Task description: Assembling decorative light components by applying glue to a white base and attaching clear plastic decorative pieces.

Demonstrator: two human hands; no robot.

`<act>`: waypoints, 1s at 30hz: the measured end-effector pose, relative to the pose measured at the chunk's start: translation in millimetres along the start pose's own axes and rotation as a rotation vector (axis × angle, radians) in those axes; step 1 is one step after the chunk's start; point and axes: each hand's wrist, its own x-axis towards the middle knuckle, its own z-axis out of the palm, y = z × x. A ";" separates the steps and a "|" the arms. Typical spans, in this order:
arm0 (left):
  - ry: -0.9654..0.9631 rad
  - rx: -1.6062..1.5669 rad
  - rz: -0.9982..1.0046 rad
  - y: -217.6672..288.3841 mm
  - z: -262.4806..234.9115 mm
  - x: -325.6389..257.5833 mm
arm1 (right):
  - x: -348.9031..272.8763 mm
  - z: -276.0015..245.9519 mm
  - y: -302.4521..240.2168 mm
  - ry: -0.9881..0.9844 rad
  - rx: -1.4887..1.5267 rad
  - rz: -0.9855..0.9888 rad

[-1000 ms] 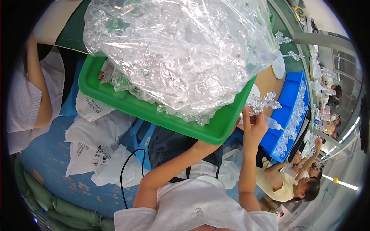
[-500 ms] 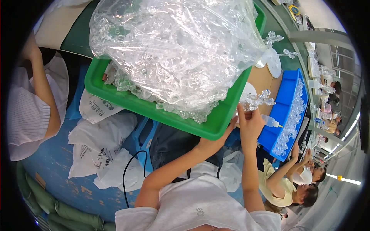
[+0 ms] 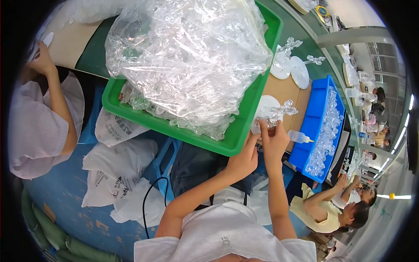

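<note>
Between the green tray and the blue bin, both my hands meet over a white round disc (image 3: 264, 103). My right hand (image 3: 275, 143) pinches the lower end of a clear, knobbly plastic piece (image 3: 281, 112) that slants across the disc. Close on its left, my left hand (image 3: 244, 160) has its fingers drawn together at the disc's near rim; what they hold, if anything, is hidden. A small squeeze bottle (image 3: 299, 137) with a yellowish tip lies just right of my right hand.
A green tray (image 3: 174, 136) carries a big clear bag (image 3: 183, 56) of clear plastic pieces. The blue bin (image 3: 301, 150) holds more pieces. Other white discs (image 3: 299, 72) with clear pieces lie beyond on cardboard (image 3: 286, 89). Co-workers sit left and right; white bags (image 3: 115, 168) lie on the floor.
The whole view has shifted, so the tray, discs and hands appear further left. My hands stay at the same disc and clear piece. The person on the left now holds up a white object.
</note>
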 end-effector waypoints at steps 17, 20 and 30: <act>-0.028 -1.199 -0.324 13.3 7.8 34.2 | 5.2 -22.5 30.3 -0.047 0.846 0.360; -0.050 -1.064 -0.293 8.5 10.6 30.4 | 5.5 -24.5 31.7 -0.048 0.917 0.360; -0.066 -0.954 -0.231 3.8 14.2 23.1 | 0.9 -29.7 18.7 0.004 0.753 0.285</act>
